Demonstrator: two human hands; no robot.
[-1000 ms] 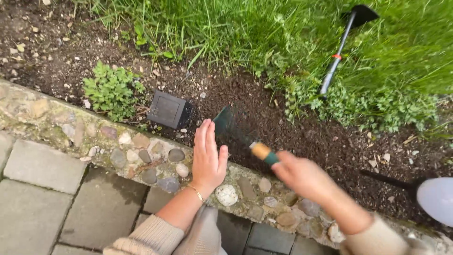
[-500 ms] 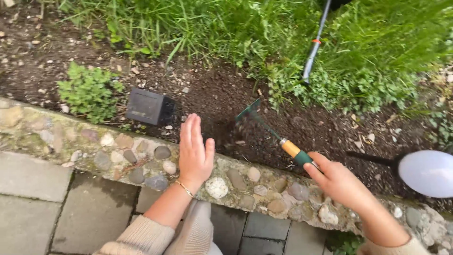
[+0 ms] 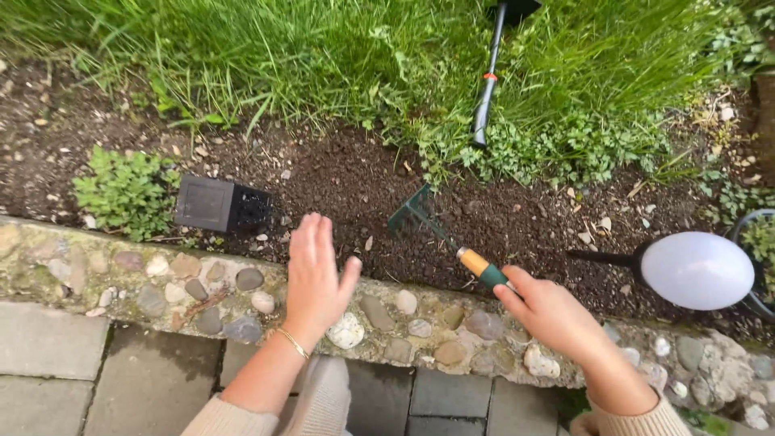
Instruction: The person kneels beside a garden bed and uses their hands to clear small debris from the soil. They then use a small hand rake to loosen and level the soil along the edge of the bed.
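My right hand [image 3: 549,315] grips the green and orange handle of a small green hand rake [image 3: 436,230]. Its tines rest on the dark soil [image 3: 347,182] of the bed, just beyond the stone border [image 3: 194,278]. My left hand [image 3: 315,274] is flat with the fingers stretched out, hovering over the border's far edge, to the left of the rake head. It holds nothing. A thin bracelet sits on that wrist.
A black cube-shaped garden lamp [image 3: 218,204] stands in the soil at left, beside a low green plant [image 3: 125,190]. A long-handled tool [image 3: 488,77] lies in the tall grass. A white globe lamp [image 3: 696,270] is at right. Grey paving slabs [image 3: 81,371] are nearest me.
The rake has swung from beside my left hand out to the right and its tines have come down on the soil. My right hand drew back. My left hand stayed over the border.
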